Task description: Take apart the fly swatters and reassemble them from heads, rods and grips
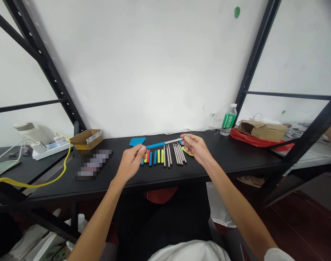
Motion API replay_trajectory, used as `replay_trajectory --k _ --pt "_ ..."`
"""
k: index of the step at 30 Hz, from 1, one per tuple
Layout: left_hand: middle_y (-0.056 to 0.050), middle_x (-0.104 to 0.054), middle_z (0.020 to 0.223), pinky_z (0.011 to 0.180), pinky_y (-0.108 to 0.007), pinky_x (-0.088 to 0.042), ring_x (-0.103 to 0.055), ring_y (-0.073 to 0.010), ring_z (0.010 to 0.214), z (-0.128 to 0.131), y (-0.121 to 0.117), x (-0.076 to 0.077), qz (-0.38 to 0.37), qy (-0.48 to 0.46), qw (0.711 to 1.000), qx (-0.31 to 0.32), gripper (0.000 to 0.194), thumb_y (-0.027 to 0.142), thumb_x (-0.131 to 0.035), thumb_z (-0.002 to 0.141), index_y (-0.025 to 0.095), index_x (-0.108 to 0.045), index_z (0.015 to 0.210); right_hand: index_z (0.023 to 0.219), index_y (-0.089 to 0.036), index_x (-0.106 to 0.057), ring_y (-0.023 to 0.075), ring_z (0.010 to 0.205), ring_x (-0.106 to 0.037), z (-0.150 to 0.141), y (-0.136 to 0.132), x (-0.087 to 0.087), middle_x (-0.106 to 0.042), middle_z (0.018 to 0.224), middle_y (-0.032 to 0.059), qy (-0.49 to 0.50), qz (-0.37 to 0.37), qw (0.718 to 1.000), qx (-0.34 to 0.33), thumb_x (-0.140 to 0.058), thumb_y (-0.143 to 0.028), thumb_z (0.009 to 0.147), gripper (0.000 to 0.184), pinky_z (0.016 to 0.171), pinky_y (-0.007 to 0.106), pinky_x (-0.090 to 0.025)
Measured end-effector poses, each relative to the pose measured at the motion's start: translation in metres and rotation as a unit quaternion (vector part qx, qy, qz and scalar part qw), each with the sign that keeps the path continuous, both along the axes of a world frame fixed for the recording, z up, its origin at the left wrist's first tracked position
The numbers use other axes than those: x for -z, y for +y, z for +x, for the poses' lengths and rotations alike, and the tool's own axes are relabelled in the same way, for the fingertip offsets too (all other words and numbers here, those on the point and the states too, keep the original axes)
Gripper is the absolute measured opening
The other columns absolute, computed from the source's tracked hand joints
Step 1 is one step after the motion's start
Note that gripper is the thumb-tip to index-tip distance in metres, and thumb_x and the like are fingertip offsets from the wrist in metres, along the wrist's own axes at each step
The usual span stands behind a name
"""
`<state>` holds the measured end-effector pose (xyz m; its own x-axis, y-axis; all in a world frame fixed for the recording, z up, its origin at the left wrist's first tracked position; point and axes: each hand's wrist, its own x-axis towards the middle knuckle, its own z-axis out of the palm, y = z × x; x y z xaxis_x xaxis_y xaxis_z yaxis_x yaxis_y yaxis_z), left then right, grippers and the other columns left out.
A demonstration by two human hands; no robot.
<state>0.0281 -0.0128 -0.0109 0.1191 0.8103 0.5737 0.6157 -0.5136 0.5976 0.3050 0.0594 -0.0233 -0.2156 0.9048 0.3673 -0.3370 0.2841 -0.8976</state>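
Above the desk, a rod with a blue grip sleeve [155, 145] and a bare metal shaft [172, 141] is held level between my hands. My left hand [133, 159] is closed round the blue end, thumb on top. At the other end, my right hand [195, 146] pinches the metal shaft's tip. Below the rod lie several blue, red and yellow sleeves [155, 157] in a row. Several loose metal rods [179, 154] lie beside them, to the right. A flat blue piece [137, 141] rests behind my left hand; a yellow-green piece [187, 150] is partly hidden by my right.
On the black desk [209, 156] stand a small open cardboard box [87, 139] at left and a water bottle [228, 119] at back right. A blurred-out object [93, 165] lies at left. A yellow cable [64, 166] crosses the left side. Black metal posts [256, 54] frame the desk.
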Motion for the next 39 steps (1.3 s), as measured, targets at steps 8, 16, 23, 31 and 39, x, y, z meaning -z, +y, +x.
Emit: replay_trajectory --k 8,16,23,31,39 --pt "0.000 -0.060 0.065 0.062 -0.026 -0.041 -0.055 -0.0142 0.059 -0.005 0.003 0.003 -0.021 -0.019 0.999 0.021 0.044 0.045 -0.036 0.101 0.019 -0.057 0.072 0.092 -0.017 -0.076 0.0096 0.051 -0.052 0.002 0.001 -0.001 -0.070 0.070 0.0046 -0.111 0.044 0.993 0.020 -0.080 -0.046 0.072 0.037 0.042 0.022 -0.033" --pt "0.001 -0.059 0.062 0.062 -0.027 -0.039 -0.055 -0.0140 0.057 -0.008 0.005 0.002 -0.036 0.026 0.999 0.031 0.043 0.045 -0.035 0.102 0.020 -0.054 0.073 0.083 -0.016 -0.075 0.0109 0.050 -0.056 0.000 0.006 0.005 -0.074 0.072 0.0077 -0.146 0.053 0.987 0.037 -0.078 -0.051 0.073 0.037 0.043 0.023 -0.034" --pt "0.004 -0.054 0.058 0.059 -0.026 -0.036 -0.051 -0.0138 0.055 -0.005 0.001 -0.003 -0.023 0.067 0.997 0.019 0.037 0.044 -0.036 0.102 0.021 -0.052 0.077 0.083 -0.016 -0.074 0.0110 0.050 -0.057 0.000 0.012 0.015 -0.073 0.071 0.0071 -0.132 0.043 0.990 0.029 -0.078 -0.053 0.072 0.039 0.044 0.023 -0.036" --pt "0.002 -0.056 0.063 0.059 -0.025 -0.038 -0.052 -0.0128 0.056 -0.007 -0.001 -0.002 -0.018 0.027 0.999 0.023 0.036 0.042 -0.039 0.101 0.020 -0.056 0.077 0.117 -0.017 -0.068 0.0166 0.062 -0.065 0.011 0.009 0.002 -0.075 0.078 0.0077 -0.150 0.082 0.984 0.050 -0.073 -0.053 0.078 0.053 0.044 0.022 -0.038" --pt "0.001 -0.058 0.064 0.056 -0.024 -0.041 -0.053 -0.0113 0.053 -0.032 -0.001 -0.011 0.021 -0.057 0.996 -0.059 0.036 0.042 -0.042 0.099 0.019 -0.056 0.074 0.113 -0.016 -0.071 0.0255 0.090 -0.071 0.082 0.056 0.026 -0.076 0.100 0.0113 -0.330 0.121 0.884 0.309 -0.062 -0.044 0.084 0.041 0.080 0.037 -0.054"
